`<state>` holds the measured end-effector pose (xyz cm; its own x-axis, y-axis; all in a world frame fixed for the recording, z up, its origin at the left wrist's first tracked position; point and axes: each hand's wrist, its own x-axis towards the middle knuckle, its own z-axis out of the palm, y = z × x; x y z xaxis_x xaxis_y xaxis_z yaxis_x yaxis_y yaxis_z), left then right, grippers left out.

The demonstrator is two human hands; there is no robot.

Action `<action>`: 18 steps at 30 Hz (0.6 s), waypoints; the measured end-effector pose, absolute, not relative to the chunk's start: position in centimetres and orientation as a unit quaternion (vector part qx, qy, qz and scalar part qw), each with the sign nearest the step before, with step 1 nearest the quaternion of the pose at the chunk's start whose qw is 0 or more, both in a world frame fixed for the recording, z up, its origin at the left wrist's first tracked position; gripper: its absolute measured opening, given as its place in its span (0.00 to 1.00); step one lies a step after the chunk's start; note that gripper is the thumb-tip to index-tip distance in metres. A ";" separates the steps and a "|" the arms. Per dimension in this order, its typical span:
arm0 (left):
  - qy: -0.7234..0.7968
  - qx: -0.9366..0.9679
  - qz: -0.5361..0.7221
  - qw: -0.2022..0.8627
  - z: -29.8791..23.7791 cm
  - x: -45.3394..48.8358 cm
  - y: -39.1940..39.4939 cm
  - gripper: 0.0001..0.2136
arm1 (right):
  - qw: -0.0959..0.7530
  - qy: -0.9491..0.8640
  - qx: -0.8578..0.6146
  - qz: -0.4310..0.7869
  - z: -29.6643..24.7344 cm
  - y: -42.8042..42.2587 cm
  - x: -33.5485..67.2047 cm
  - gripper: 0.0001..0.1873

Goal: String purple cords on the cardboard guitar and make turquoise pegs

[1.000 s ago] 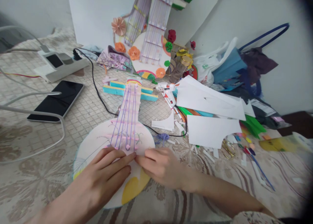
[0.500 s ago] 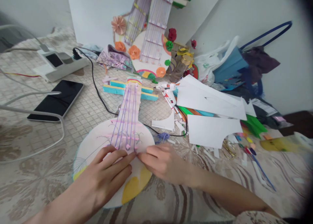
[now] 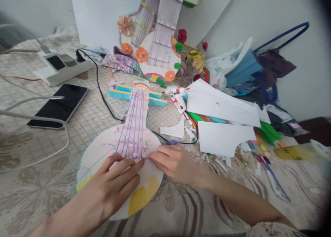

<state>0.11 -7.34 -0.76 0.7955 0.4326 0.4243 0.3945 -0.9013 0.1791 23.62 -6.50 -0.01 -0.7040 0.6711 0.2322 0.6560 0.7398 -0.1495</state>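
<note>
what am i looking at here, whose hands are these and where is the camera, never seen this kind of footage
There is no machine here. One camera sits on a person's head and looks forward and down, so the two bare hands are that person's own. The left hand lies flat and open on the round body of a paper guitar, which lies on a patterned cloth. The right hand touches the guitar with its fingertips where the purple strings end. Neither hand grips anything that I can see. Around them lie a phone, a power strip, white paper sheets and scissors. A second paper guitar leans on the wall.
</note>
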 end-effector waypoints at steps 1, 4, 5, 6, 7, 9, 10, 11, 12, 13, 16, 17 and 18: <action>0.219 0.947 0.233 0.041 -0.8 0.1 -7.4 0.19 | 0.139 -0.921 -0.363 0.027 -0.1 -6.4 23.6 0.09; 0.221 0.946 0.234 0.043 -1.1 0.0 -7.5 0.17 | 0.153 -0.917 -0.368 0.029 -0.3 -6.0 23.4 0.10; 0.221 0.945 0.235 0.046 -1.1 -0.1 -7.5 0.17 | 0.159 -0.915 -0.369 0.028 -0.4 -5.9 23.3 0.10; 0.222 0.945 0.236 0.048 -1.1 -0.1 -7.6 0.17 | 0.165 -0.914 -0.370 0.027 -0.5 -5.8 23.3 0.10; 0.224 0.944 0.236 0.050 -1.2 -0.2 -7.6 0.16 | 0.170 -0.913 -0.369 0.027 -0.5 -5.7 23.2 0.11; 0.225 0.944 0.237 0.052 -1.3 -0.2 -7.7 0.17 | 0.173 -0.913 -0.370 0.024 -0.5 -5.6 23.1 0.11; 0.224 0.944 0.237 0.051 -1.3 -0.3 -7.7 0.17 | 0.174 -0.912 -0.370 0.021 -0.5 -5.5 23.0 0.12; 0.224 0.944 0.237 0.050 -1.3 -0.3 -7.7 0.17 | 0.174 -0.912 -0.370 0.018 -0.4 -5.4 23.0 0.12; 0.224 0.944 0.237 0.049 -1.4 -0.3 -7.7 0.18 | 0.176 -0.912 -0.369 0.015 -0.4 -5.4 23.0 0.12; 0.223 0.944 0.236 0.050 -1.5 -0.3 -7.7 0.18 | 0.178 -0.912 -0.369 0.012 -0.4 -5.3 23.0 0.12; 0.224 0.944 0.237 0.047 -1.6 -0.3 -7.6 0.17 | 0.182 -0.913 -0.366 0.009 -0.4 -5.2 22.9 0.12; 0.223 0.944 0.241 0.044 -1.6 -0.3 -7.6 0.17 | 0.181 -0.912 -0.367 0.010 -0.5 -5.2 22.9 0.12; 0.222 0.943 0.244 0.041 -1.7 -0.3 -7.6 0.17 | 0.180 -0.912 -0.368 0.012 -0.5 -5.2 22.9 0.12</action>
